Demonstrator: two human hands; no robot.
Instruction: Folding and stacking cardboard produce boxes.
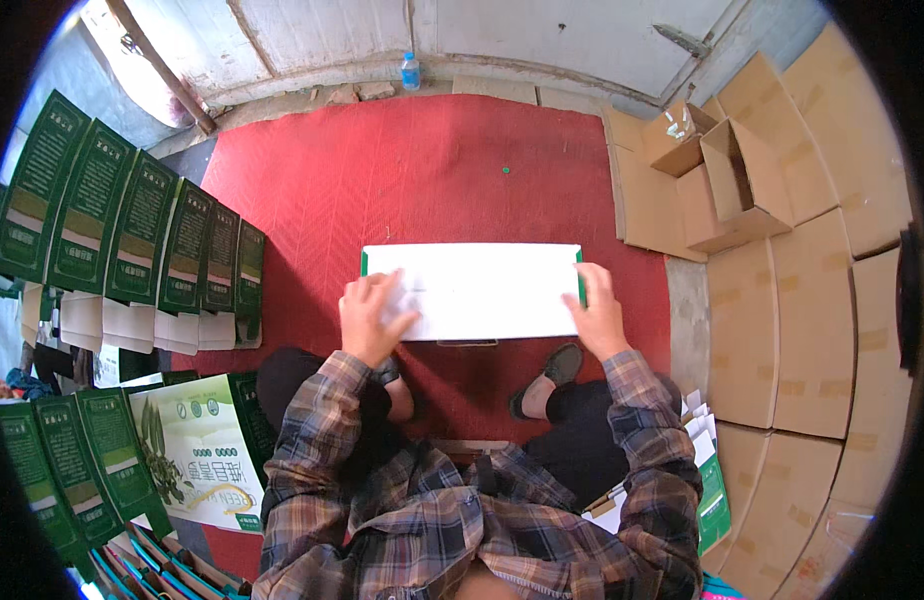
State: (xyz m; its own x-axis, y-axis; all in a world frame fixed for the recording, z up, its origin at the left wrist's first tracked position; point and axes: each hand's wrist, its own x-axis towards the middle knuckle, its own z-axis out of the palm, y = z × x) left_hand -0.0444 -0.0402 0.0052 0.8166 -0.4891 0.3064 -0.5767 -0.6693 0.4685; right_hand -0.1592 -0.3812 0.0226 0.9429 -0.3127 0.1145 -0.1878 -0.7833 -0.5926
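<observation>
Left hand (370,315) and right hand (599,310) at a flat white rectangular panel with green side edges (482,290)

Left hand: bare, over the panel's left end; thumb and fingers spread apart. Right hand: bare, at the right end; thumb and fingers apart, some fingers by the green edge. Firm contact cannot be told for either.

Panel: one, long side crosswise, between the hands and before the person's knees, above a red textured floor mat (432,180); whether it rests directly on the mat cannot be told.

Left side: a row of upright dark-green printed cartons (74,190); nearer, a white-and-green printed carton with a plant picture (197,450).

Right side: stacked plain brown cardboard cartons (817,330); an open brown cardboard box with raised flaps (737,180).

Far edge: one clear plastic bottle with a blue label (411,72), upright near the pale wall (542,45).

Clothing: brown-and-grey plaid sleeves (327,420).
</observation>
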